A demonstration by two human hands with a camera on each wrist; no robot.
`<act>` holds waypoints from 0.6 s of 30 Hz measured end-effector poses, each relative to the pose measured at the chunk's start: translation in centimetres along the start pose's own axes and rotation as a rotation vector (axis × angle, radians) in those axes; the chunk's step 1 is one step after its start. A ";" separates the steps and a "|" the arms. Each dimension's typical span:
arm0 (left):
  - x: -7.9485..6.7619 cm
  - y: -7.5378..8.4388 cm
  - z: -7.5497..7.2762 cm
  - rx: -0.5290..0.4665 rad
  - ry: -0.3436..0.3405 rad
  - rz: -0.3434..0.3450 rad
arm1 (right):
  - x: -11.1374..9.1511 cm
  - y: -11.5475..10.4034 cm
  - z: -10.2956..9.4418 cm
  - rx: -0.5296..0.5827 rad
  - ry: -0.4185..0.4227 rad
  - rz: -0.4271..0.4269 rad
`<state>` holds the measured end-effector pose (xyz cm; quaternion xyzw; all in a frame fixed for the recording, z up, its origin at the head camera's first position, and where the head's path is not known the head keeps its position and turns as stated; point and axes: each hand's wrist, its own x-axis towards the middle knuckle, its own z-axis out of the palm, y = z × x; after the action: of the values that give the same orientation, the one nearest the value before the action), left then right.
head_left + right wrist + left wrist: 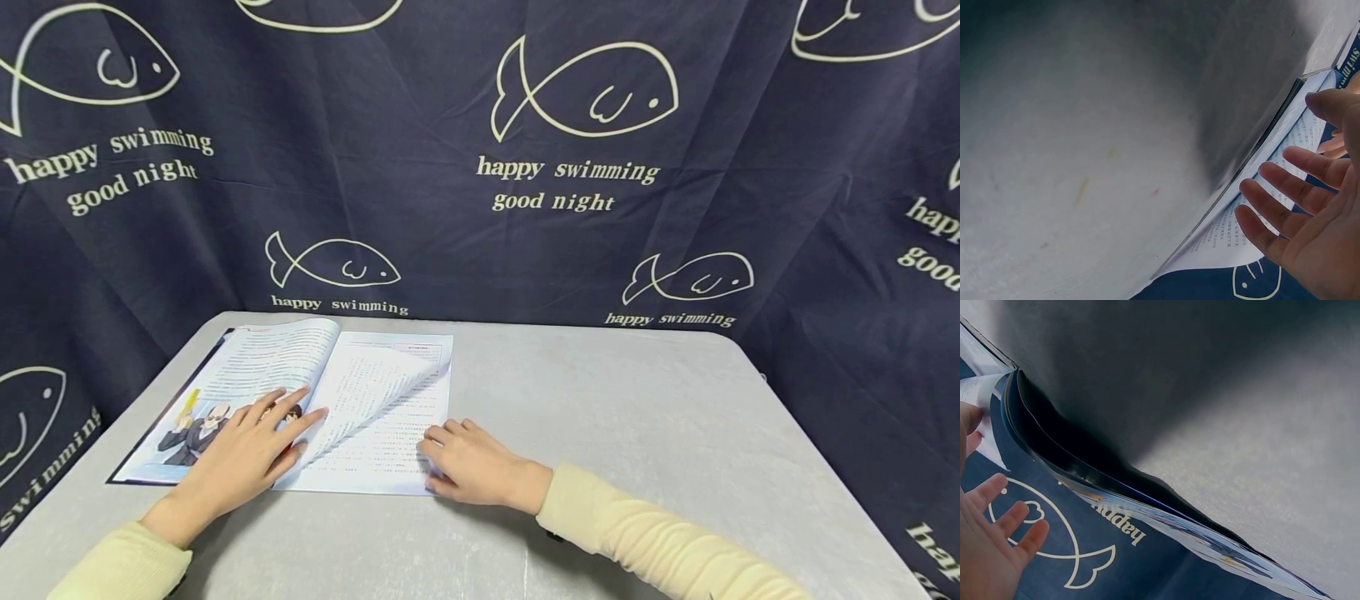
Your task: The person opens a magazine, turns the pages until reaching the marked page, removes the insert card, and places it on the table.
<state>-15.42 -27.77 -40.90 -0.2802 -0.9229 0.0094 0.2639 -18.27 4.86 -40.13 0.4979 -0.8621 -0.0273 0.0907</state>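
Observation:
An open book (405,454) lies on the left part of the table. One page (356,387) on its right side stands partly lifted, its lower right part folded over diagonally toward the spine. My left hand (251,446) lies across the lower left page with spread fingers, its fingertips near the spine and the lifted page. In the left wrist view those fingers (1010,519) are apart. At the book's right edge rests my right hand (480,462), its fingers over the page margin. The right wrist view shows these fingers (1272,209) loosely extended, gripping nothing.
The grey table (600,400) stretches to the right of the book. A dark blue curtain (450,250) with fish drawings and lettering hangs behind and on both sides. The left page carries text and a cartoon figure (198,433).

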 end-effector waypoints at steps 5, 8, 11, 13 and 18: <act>-0.1 0.1 0.1 -0.005 -0.011 -0.012 | -0.1 -0.1 -0.1 0.006 -0.010 -0.010; -0.2 0.1 0.1 0.000 -0.034 -0.027 | -0.1 -0.1 -0.1 0.010 -0.009 -0.014; -0.2 0.1 0.2 0.006 -0.045 -0.030 | 0.0 -0.1 -0.1 0.012 -0.005 -0.017; -0.2 0.1 0.2 0.013 -0.041 -0.025 | 0.0 -0.1 0.0 0.012 -0.003 -0.019; -0.2 0.1 0.2 0.033 -0.027 -0.009 | 0.0 -0.1 0.1 0.019 -0.003 -0.019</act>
<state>-15.29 -27.78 -41.22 -0.2717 -0.9273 0.0272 0.2559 -18.22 4.77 -40.25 0.5068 -0.8577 -0.0206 0.0845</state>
